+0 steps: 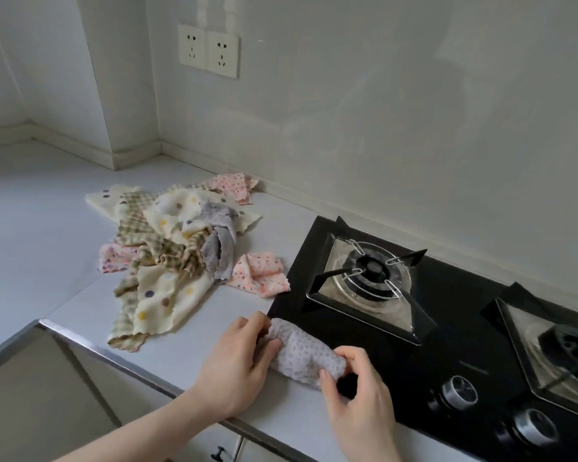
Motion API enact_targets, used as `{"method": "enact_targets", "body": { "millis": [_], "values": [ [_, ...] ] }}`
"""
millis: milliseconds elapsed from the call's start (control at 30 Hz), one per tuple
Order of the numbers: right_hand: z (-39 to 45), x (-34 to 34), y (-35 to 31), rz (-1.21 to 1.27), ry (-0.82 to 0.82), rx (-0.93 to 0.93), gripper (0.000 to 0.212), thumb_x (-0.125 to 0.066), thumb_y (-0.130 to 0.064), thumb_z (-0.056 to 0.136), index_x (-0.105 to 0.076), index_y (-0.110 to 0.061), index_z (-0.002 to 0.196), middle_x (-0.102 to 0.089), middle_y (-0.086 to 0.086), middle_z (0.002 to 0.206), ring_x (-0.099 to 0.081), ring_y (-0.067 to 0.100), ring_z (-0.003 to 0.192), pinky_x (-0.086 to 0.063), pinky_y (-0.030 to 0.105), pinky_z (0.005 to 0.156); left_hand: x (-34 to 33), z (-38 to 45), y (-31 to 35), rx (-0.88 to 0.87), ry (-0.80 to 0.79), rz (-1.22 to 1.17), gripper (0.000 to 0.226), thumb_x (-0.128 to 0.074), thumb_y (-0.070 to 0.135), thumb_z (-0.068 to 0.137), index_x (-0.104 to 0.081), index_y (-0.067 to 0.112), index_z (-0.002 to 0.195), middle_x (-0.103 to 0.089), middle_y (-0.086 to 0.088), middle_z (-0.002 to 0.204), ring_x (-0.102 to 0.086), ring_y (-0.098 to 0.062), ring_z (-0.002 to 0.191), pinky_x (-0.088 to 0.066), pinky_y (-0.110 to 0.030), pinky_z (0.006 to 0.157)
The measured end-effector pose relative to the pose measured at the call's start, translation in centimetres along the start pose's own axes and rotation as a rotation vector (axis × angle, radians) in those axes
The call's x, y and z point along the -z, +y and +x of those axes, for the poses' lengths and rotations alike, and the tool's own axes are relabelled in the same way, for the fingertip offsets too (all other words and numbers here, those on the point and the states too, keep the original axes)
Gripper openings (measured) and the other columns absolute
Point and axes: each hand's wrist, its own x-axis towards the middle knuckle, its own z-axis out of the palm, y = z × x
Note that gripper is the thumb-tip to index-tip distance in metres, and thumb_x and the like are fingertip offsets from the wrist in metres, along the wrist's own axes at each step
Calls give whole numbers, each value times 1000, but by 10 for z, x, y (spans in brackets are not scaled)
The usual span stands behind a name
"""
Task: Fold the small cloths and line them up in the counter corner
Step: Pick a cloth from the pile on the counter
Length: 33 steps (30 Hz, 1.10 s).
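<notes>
Both hands hold a grey dotted cloth (302, 350) bunched between them; the left hand (239, 361) grips one end, the right hand (356, 391) pinches the other, hiding its edges. Beyond the left hand lies a tangled pile of cloths (177, 251) on the white counter (30, 208). Beyond the right hand, the black stove (447, 295) is cut off.

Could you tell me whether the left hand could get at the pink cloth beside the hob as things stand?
Probably yes: the pink cloth lies uncovered just beyond the left hand, though that hand grips the grey cloth.
</notes>
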Motion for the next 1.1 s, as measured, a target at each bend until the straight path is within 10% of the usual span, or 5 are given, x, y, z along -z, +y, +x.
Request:
{"method": "enact_targets", "body": {
  "millis": [333, 700, 867, 1100],
  "values": [
    [2, 97, -106, 170, -155, -282, 30, -73, -13, 92, -65, -37, 108, -73, -14, 103, -70, 2, 94, -56, 16, 77, 57, -7, 104, 437, -114, -244, 11, -56, 33, 102, -50, 23, 102, -60, 2, 84, -57, -16, 77, -48, -38, 74],
    [-65, 286, -162, 329, -120, -387, 14, -66, -18, 97, -67, -27, 107, -75, -4, 98, -72, 12, 93, -59, 34, 79, 131, -35, 278, 164, -198, -420, 10, -66, 30, 99, -60, 25, 91, -65, -1, 76, -61, -18, 71, -48, -25, 62],
    [-79, 331, -145, 294, -25, -432, 14, -66, -23, 96, -64, -30, 108, -71, -9, 102, -68, 6, 93, -56, 23, 75, 109, -20, 325, 81, -276, -366, 11, -68, 25, 97, -62, 23, 88, -67, 4, 77, -60, -12, 68, -46, -14, 60],
    [-106, 426, -75, 325, 86, -499, 1, -68, -29, 95, -68, -29, 95, -74, -8, 95, -70, 5, 89, -56, 22, 74, 40, 6, 425, -102, -426, -306, 7, -66, 34, 97, -64, 28, 94, -69, 13, 84, -67, -11, 79, -58, -31, 70]
  ]
}}
